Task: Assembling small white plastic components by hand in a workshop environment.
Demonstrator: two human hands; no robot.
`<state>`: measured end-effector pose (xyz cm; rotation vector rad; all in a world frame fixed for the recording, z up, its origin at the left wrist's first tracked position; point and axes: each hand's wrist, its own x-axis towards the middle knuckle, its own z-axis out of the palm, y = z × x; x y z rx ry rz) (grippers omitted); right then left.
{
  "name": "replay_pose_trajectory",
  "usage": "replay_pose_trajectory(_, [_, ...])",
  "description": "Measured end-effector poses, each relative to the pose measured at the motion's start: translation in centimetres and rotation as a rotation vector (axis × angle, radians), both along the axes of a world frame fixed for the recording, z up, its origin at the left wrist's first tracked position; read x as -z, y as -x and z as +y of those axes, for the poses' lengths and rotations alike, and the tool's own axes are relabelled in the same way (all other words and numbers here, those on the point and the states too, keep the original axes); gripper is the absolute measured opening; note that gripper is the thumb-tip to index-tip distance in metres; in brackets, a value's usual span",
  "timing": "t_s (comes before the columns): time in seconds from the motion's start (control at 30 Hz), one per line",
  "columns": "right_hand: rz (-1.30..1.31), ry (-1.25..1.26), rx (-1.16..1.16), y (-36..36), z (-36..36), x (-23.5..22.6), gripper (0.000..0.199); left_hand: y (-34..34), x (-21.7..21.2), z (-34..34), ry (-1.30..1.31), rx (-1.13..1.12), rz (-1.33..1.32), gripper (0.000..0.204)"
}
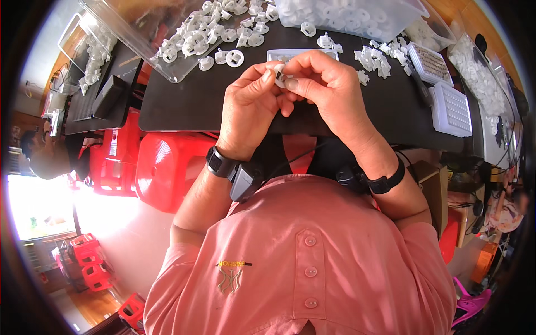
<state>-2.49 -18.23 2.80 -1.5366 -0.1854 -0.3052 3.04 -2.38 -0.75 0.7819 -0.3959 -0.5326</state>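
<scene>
Above the near edge of the black table (184,103), my two hands meet around a small round white plastic part (278,71) with a dark spot in it. My left hand (250,103) pinches it between thumb and fingers. From the other side, the thumb and fingertips of my right hand (330,84) close on the same part. My fingers hide much of it. Just beyond my hands lies a shallow whitish tray (273,55), mostly covered by them. A loose heap of similar white round parts (195,42) spreads beyond, to the left.
A clear plastic bin (177,73) lies at the left of the heap, and a translucent tub (357,30) of parts stands at the back. To the right are white clips (373,61), a black-handled tool (420,86) and a dimpled white tray (450,111). Red stools (167,170) stand at left.
</scene>
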Motion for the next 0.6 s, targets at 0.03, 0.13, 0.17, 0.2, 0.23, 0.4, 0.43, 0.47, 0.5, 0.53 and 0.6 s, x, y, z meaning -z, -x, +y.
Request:
replay_pose_trajectory(0.03, [-0.003,-0.003,-0.001,0.0,-0.1,0.0,0.005,0.0,-0.1,0.0,-0.016,-0.006,0.004,0.034])
replay_pose_trajectory(0.13, [0.014,-0.035,-0.038,0.0,-0.6,0.1,0.006,0.5,-1.0,0.0,-0.043,-0.023,0.036,0.03])
replay_pose_trajectory(0.17, [-0.018,0.036,0.028,-0.1,-0.9,0.3,0.007,0.6,-1.5,-0.1,-0.052,-0.031,0.067,0.026])
replay_pose_trajectory(0.2, [-0.049,0.107,0.095,-0.3,-1.3,0.3,0.008,0.5,-2.1,-0.1,-0.056,-0.028,0.066,0.026])
replay_pose_trajectory(0.23, [-0.049,0.102,0.098,-0.5,-1.7,0.3,0.008,0.4,-2.9,-0.2,-0.137,-0.08,0.002,0.025])
replay_pose_trajectory(0.4, [-0.115,0.54,0.325,-1.0,-2.9,1.1,0.012,-1.1,-3.9,-1.2,-0.475,-0.311,-0.222,0.021])
replay_pose_trajectory(0.43, [-0.102,0.587,0.313,-1.1,-2.9,1.5,0.013,-1.3,-3.9,-1.5,-0.511,-0.333,-0.241,0.021])
replay_pose_trajectory(0.47, [-0.099,0.585,0.314,-1.1,-3.0,1.6,0.013,-1.3,-3.9,-1.6,-0.514,-0.331,-0.239,0.021])
replay_pose_trajectory(0.5, [-0.108,0.609,0.311,-1.1,-3.1,1.7,0.012,-1.3,-3.9,-1.6,-0.585,-0.322,-0.272,0.022])
replay_pose_trajectory(0.53, [-0.117,0.634,0.307,-1.1,-3.2,1.7,0.012,-1.3,-3.9,-1.7,-0.655,-0.313,-0.304,0.023])
replay_pose_trajectory(0.6, [-0.095,0.577,0.296,-1.3,-3.3,1.9,0.012,-1.1,-4.0,-1.7,-0.639,-0.332,-0.313,0.023])
